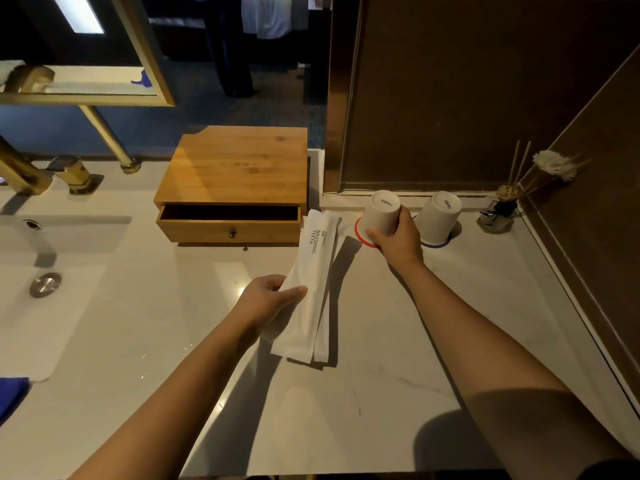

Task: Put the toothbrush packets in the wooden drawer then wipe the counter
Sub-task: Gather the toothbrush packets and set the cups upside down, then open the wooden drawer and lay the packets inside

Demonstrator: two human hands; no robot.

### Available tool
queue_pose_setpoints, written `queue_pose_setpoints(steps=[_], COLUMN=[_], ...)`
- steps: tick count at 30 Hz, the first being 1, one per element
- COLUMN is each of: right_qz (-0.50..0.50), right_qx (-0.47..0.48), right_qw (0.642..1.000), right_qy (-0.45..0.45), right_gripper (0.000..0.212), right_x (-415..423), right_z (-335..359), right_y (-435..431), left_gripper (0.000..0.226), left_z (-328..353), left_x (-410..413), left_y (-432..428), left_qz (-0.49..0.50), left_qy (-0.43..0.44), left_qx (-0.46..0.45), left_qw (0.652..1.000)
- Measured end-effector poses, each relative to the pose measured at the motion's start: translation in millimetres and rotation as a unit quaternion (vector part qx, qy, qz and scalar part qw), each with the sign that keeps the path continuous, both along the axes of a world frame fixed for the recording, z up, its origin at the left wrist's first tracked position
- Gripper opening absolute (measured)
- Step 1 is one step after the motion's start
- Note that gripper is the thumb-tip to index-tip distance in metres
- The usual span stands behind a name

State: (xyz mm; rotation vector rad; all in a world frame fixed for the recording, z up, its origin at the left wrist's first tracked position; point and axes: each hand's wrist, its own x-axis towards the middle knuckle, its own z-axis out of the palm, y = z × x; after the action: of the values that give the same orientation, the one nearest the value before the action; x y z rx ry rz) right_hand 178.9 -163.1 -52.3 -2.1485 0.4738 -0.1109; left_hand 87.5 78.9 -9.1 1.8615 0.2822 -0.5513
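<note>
A pale marble-look counter (398,341) runs across a dim bathroom, with dark brown wall panels behind and to the right and a gold-framed mirror (149,64) at upper left. A white sink basin (69,244) with a metal drain sits at the left, gold tap fittings behind it. At the back middle stands the wooden drawer (230,220) box, its single drawer pulled partly out, dark inside. The left hand (268,301) is closed around the lower part of the toothbrush packets (311,282), two long white sleeves held together above the counter, their far ends pointing towards the drawer's right corner; the top one reads "BRUSHING TEETH". The right hand (396,235) grips an upturned white cup (381,213) on a red coaster (360,233). A second upturned cup (438,214) stands just beside it on a blue coaster. A small reed diffuser (500,209) occupies the far right corner, and blue cloth (12,396) shows at the left edge.
</note>
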Motion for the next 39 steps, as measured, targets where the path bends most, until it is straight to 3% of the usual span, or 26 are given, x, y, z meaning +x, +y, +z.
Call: queue_pose_setpoints(steps=[11, 15, 19, 21, 28, 34, 39], right_qz=[0.003, -0.012, -0.010, 0.029, 0.274, 0.338, 0.332], right_qx=[-0.018, -0.074, -0.193, -0.230, -0.213, -0.248, -0.283], right_qw=[0.999, 0.997, 0.980, 0.971, 0.923, 0.899, 0.896], right_qy=[0.038, 0.009, -0.037, -0.058, -0.167, -0.127, -0.077], right_gripper=[0.071, 0.070, 0.071, 0.069, 0.047, 0.034, 0.025], right_x=[0.4, -11.0, -36.5, -46.0, -38.6, -9.6, 3.5], right_z=[13.8, 26.8, 38.7, 42.3, 48.0, 47.1, 45.3], right_y=[2.0, 12.1, 42.2, 63.8, 139.4, 165.3, 172.8], left_gripper=[0.013, 0.017, 0.020, 0.021, 0.016, 0.015, 0.016], left_z=[24.9, 35.5, 41.6, 41.3, 34.4, 34.1, 39.8], left_x=[-16.5, -26.5, -35.5, -38.4, -42.3, -49.3, -51.4], left_y=[18.8, 49.7, 85.9, 101.1, 128.7, 145.1, 160.7], left_qz=[-0.029, -0.017, 0.033, 0.072, 0.167, 0.185, 0.191], left_qy=[-0.012, -0.021, -0.027, -0.026, -0.013, -0.018, -0.030], left_qx=[0.011, 0.004, -0.003, -0.009, -0.019, -0.036, -0.042], left_qw=[0.999, 1.000, 0.999, 0.997, 0.986, 0.982, 0.980])
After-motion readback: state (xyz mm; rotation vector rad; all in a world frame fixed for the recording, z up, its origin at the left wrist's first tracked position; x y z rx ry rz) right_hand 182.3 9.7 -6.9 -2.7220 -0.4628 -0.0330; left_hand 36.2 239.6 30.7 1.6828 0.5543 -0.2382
